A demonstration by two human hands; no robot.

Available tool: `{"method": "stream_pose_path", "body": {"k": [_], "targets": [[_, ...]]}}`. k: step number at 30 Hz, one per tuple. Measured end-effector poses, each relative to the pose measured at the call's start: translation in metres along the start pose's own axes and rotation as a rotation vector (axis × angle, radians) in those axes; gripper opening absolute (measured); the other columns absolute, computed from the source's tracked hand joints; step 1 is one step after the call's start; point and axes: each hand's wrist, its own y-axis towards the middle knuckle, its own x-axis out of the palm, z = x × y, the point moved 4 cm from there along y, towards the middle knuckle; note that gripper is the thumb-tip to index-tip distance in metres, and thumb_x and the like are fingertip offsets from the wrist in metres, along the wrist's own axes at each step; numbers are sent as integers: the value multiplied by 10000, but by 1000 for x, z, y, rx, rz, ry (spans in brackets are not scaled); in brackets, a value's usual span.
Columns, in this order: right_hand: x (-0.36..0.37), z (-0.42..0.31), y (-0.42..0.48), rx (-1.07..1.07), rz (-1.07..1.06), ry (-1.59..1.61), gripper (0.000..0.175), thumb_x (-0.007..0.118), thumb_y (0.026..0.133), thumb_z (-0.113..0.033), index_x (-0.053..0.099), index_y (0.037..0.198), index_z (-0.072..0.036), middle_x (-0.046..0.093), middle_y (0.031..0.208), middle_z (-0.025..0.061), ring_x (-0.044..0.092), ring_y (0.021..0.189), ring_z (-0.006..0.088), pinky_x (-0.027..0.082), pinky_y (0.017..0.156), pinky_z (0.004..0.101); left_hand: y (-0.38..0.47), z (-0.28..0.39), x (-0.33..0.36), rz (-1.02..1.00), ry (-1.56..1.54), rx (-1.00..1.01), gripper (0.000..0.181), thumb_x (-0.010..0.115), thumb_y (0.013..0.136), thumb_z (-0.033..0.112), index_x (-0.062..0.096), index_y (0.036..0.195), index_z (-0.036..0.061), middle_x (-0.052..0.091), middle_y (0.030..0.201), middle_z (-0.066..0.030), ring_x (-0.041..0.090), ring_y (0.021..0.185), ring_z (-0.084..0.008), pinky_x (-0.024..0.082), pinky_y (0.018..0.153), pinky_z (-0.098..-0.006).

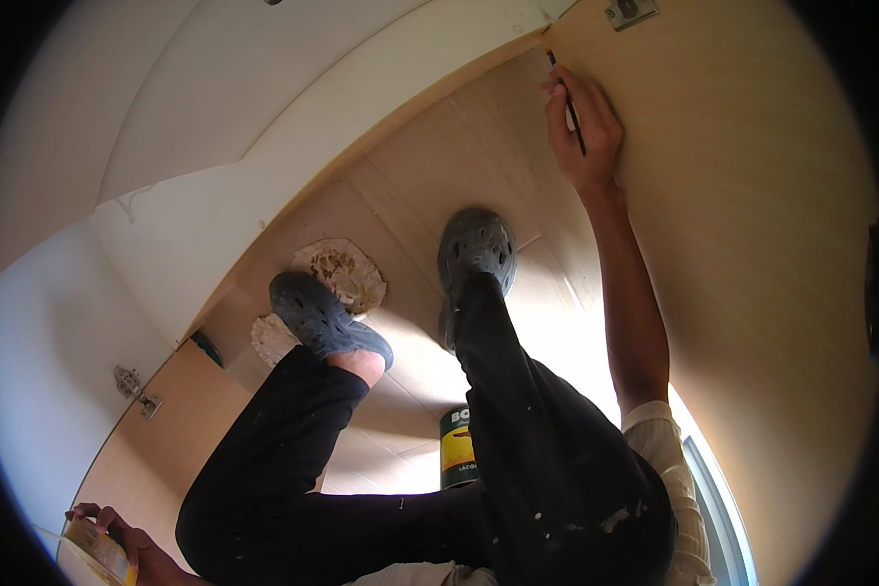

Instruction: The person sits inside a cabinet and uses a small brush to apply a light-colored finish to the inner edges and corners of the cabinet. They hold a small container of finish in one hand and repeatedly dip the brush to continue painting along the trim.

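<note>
Between the thumb and fingers of my right hand (586,132) is a thin dark-handled paintbrush (573,117). Its bristles touch or nearly touch the far corner, where the lower edge of the white cabinet panel (381,95) meets the wood-grain door panel (732,205). The side of that hand rests against or close to the door panel. At the lower left, my left hand (124,538) grips a small round tub (99,549) with a pale rim and a yellowish side. What the tub holds cannot be seen.
A metal lacquer can (458,447) stands on the tiled floor (403,190) behind my leg. A stained crumpled cloth pad (344,271) lies by my grey clog (315,311), with a second pale one (272,338) beside it. Metal hinges (139,392) project at left and top right.
</note>
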Motion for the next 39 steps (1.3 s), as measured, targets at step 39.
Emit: {"method": "stream_pose_path", "body": {"k": [39], "targets": [[-3, -2, -8, 31, -15, 43, 205, 591, 921, 45, 660, 1114, 46, 716, 922, 131, 719, 838, 211, 564, 741, 311, 1, 3, -5, -48, 50, -28, 530, 683, 879, 263, 509, 1303, -3, 520, 1277, -191, 557, 1057, -325, 472, 524, -206]]}}
